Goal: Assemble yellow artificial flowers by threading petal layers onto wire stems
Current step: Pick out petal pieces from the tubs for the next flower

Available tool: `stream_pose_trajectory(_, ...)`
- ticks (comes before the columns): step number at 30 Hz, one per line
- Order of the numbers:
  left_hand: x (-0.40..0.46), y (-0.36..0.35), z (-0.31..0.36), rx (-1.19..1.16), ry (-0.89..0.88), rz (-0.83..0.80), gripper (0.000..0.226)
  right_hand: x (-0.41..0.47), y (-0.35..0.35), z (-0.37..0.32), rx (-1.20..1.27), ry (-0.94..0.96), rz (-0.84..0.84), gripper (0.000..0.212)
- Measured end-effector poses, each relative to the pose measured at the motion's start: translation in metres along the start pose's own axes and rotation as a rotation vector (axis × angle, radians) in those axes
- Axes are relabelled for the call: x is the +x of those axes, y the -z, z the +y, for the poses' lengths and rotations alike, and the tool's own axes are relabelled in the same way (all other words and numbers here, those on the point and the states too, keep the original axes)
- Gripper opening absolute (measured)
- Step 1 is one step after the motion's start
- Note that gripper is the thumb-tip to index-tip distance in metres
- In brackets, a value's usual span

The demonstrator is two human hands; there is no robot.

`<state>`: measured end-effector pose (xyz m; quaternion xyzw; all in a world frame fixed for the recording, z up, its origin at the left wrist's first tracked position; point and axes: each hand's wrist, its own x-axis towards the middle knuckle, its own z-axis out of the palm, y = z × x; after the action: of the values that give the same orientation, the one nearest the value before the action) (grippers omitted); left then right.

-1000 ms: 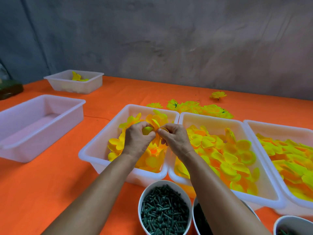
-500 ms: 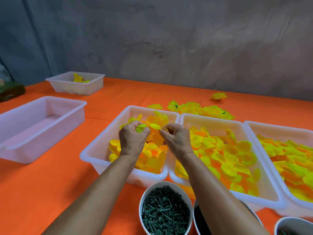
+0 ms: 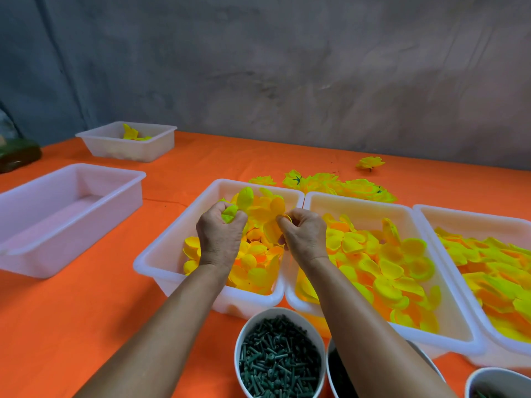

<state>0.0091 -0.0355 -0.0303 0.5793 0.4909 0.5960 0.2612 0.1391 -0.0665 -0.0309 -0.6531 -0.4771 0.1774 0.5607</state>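
Both hands hover over the leftmost white tub of yellow petals [image 3: 172, 254]. My left hand [image 3: 219, 235] grips a yellow-green petal layer [image 3: 240, 203] whose lobes stick up past its fingers. My right hand [image 3: 304, 234] pinches the edge of a yellow-orange petal layer [image 3: 270, 214] that spans the gap between the hands. No wire stem can be made out in either hand. A white bowl of dark green plastic stem pieces [image 3: 278, 360] stands near the front edge between my forearms.
Two more white tubs of petals [image 3: 402, 214] [image 3: 474, 222] sit to the right. An empty tub [image 3: 69, 214] and a small tub with one flower [image 3: 129, 145] stand left. Finished flowers [image 3: 339, 183] lie behind the tubs. Two more bowls [image 3: 488, 380] sit bottom right.
My hands have drawn apart over the tub, the left moving left with its petal layer, and the orange layer now stretches between them.
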Motion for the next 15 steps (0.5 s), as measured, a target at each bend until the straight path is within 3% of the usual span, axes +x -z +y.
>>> stream_pose_trajectory(9,0.0019,-0.0004,-0.0034,-0.171,0.127,-0.030,0.020,-0.0006,0.0023,-0.0015,0.088,-0.054,-0.013,0.031)
stream_pose_trajectory(15,0.0034,-0.0002,-0.0078,-0.231,0.157,-0.028,0.002,0.0001,0.0032,-0.0026,0.135,-0.104,0.007,0.027)
